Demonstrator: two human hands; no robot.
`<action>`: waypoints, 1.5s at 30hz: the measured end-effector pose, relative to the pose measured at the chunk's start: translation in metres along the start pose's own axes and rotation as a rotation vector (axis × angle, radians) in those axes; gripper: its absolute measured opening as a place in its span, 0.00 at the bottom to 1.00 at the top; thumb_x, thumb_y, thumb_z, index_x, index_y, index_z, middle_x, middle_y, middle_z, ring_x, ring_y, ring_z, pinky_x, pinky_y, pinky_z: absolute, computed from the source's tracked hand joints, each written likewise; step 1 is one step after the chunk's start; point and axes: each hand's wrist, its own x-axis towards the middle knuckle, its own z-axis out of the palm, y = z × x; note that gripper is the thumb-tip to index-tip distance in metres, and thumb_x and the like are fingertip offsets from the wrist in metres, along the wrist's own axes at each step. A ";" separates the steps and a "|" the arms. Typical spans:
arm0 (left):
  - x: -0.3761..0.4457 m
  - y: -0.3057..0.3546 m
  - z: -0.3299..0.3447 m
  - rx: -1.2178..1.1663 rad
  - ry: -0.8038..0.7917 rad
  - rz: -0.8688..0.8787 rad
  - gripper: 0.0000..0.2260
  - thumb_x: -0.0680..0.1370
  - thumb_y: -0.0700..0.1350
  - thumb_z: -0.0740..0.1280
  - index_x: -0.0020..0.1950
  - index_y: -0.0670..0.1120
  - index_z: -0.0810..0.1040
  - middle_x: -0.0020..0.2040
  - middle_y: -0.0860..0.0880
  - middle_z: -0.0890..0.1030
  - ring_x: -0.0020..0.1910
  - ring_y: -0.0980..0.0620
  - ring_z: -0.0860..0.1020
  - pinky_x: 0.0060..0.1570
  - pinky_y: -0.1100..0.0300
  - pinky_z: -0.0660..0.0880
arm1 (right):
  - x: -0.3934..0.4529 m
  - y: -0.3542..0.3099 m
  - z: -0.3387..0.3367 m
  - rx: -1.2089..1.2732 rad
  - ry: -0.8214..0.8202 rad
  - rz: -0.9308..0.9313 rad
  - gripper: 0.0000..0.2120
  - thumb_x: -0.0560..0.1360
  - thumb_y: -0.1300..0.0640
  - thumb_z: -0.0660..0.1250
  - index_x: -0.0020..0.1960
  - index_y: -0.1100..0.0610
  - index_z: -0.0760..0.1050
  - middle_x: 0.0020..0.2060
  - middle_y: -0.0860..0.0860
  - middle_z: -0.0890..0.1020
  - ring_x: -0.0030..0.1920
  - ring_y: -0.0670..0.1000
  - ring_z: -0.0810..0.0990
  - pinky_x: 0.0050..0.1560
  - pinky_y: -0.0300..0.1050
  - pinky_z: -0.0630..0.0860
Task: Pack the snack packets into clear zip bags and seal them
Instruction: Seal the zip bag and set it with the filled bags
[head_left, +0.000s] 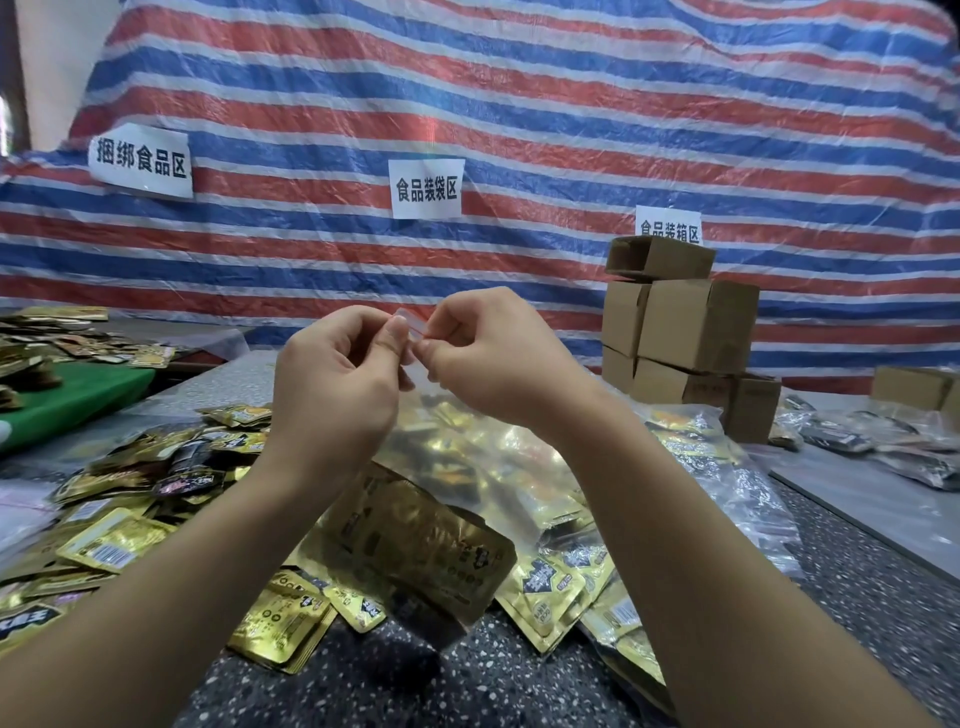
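A clear zip bag (441, 467) hangs in the air in front of me, held by its top strip. My left hand (332, 374) and my right hand (498, 358) both pinch that strip, thumbs and fingers close together near the middle. Inside the bag's lower part sit gold snack packets (415, 540). Beneath it, many loose gold packets (119, 535) lie spread over the speckled table (519, 675).
Stacked cardboard boxes (685, 332) stand at the right rear. Filled clear bags (727, 467) lie to the right, more (883, 441) on a grey board. A green surface (72, 400) with packets is at the left. A striped tarp (519, 130) with paper signs hangs behind.
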 end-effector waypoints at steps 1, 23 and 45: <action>0.000 0.001 0.000 0.008 0.017 0.005 0.10 0.81 0.46 0.65 0.42 0.48 0.80 0.33 0.50 0.81 0.32 0.53 0.78 0.35 0.52 0.78 | 0.000 0.000 -0.001 0.024 -0.012 0.013 0.07 0.78 0.53 0.70 0.43 0.54 0.81 0.37 0.48 0.83 0.36 0.47 0.79 0.35 0.41 0.74; 0.014 -0.006 -0.010 0.106 0.169 0.017 0.11 0.81 0.48 0.65 0.39 0.48 0.78 0.33 0.48 0.79 0.31 0.49 0.76 0.31 0.53 0.73 | -0.046 0.049 -0.016 -0.124 0.074 0.057 0.06 0.80 0.52 0.68 0.44 0.50 0.79 0.38 0.44 0.81 0.41 0.44 0.78 0.42 0.40 0.75; 0.018 -0.025 -0.014 0.002 0.050 -0.065 0.10 0.83 0.49 0.62 0.43 0.52 0.77 0.33 0.53 0.79 0.29 0.55 0.79 0.29 0.64 0.74 | -0.054 0.069 -0.023 -0.044 0.081 0.042 0.11 0.82 0.56 0.64 0.41 0.53 0.76 0.33 0.48 0.76 0.31 0.42 0.69 0.32 0.34 0.67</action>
